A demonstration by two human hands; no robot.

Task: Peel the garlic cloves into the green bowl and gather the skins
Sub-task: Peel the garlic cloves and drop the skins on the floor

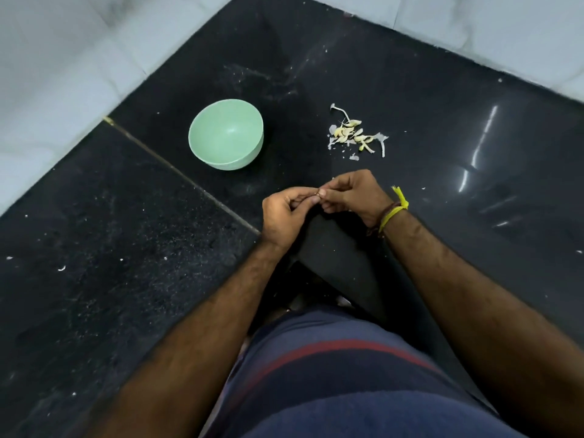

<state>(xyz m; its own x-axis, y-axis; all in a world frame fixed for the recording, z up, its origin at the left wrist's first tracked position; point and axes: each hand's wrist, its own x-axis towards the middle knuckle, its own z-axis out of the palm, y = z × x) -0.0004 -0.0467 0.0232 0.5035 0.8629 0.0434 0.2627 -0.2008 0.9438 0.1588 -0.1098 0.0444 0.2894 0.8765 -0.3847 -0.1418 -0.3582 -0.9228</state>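
Both hands meet fingertip to fingertip above the black counter: the left hand and right hand, fingers curled, pinch one small garlic clove between them. Beyond lies the pile of cloves and skins; the green bowl stands left of it.

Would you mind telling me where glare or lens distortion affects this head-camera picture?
In the head view, bright streaks of glare lie on the polished black counter at the right; the wide lens bends the counter's edges; the green bowl and garlic pile are evenly lit, and the small piece pinched between both hands is too tiny to make out.
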